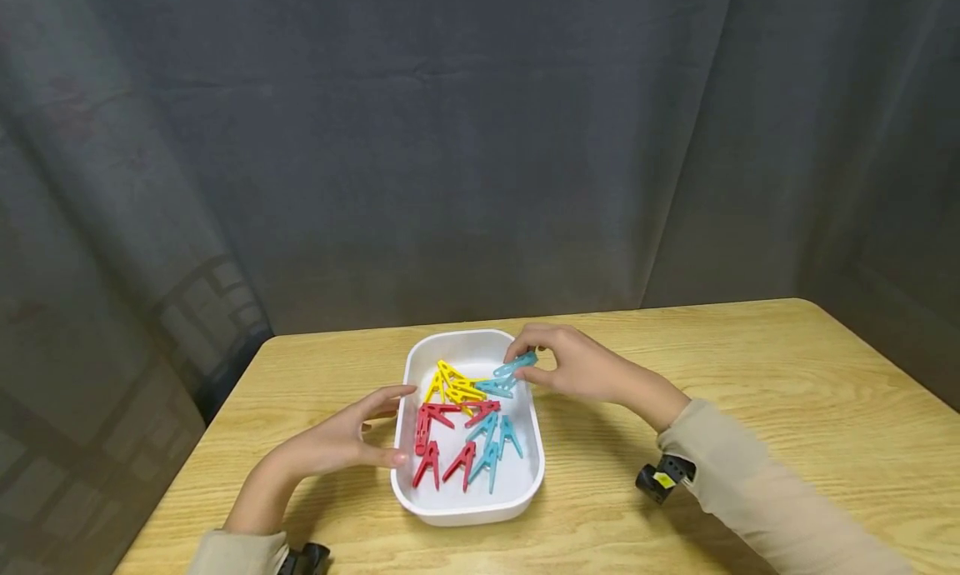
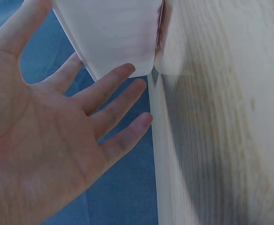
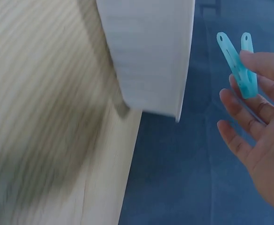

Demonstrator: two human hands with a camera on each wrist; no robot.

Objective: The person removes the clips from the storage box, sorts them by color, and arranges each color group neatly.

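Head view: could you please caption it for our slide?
Right hand pinches a blue peg over a white tray; left hand steadies it.

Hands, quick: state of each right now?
Left hand: open, fingers straight beside the white tray, holding nothing.
Right hand: pinching a blue clothespin over the tray.

A white tray holding red, yellow and blue clothespins sits on a wooden table. The right hand, over the tray's far right corner, pinches a blue clothespin. The left hand rests against the tray's left wall, fingers relaxed. A grey curtain hangs behind the tray.
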